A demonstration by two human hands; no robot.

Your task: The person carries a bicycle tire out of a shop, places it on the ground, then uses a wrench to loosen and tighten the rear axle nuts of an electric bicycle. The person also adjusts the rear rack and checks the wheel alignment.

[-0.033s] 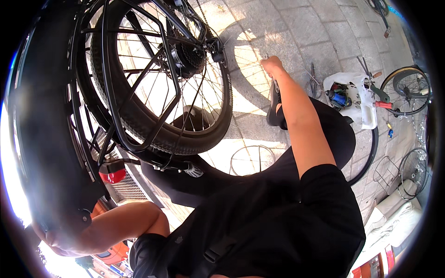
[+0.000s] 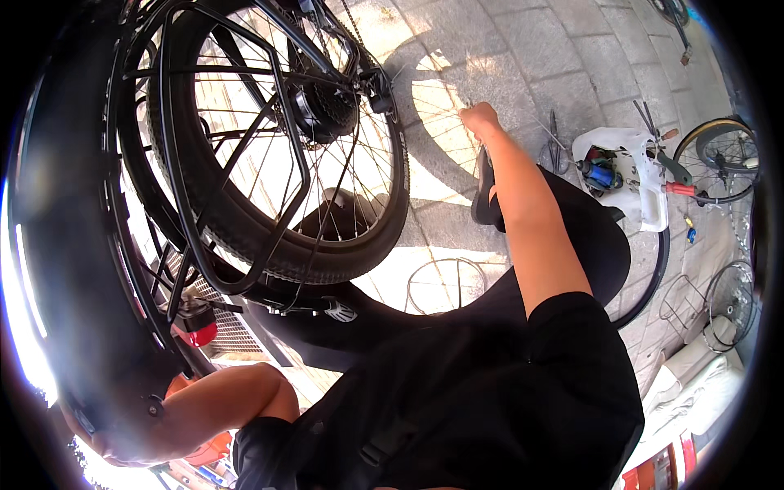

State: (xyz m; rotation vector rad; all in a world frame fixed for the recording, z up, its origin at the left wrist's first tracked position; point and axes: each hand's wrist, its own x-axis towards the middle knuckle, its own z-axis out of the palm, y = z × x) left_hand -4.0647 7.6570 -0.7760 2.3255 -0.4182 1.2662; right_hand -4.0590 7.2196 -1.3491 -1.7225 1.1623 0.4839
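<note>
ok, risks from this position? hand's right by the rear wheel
1. The right hand is stretched out close to the spokes of the rear wheel; if the wheel turns, fingers could get caught.
2. The left hand is at the frame's glary edge, so its grip on the bike cannot be judged; the bike could tip.
3. The white tool tray and loose rims sit near the legs, a likely trip or knock hazard.

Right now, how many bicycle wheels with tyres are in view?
2: the big rear wheel upper left, by the right hand, and a loose wheel at the right edge. More may be hidden.
</note>
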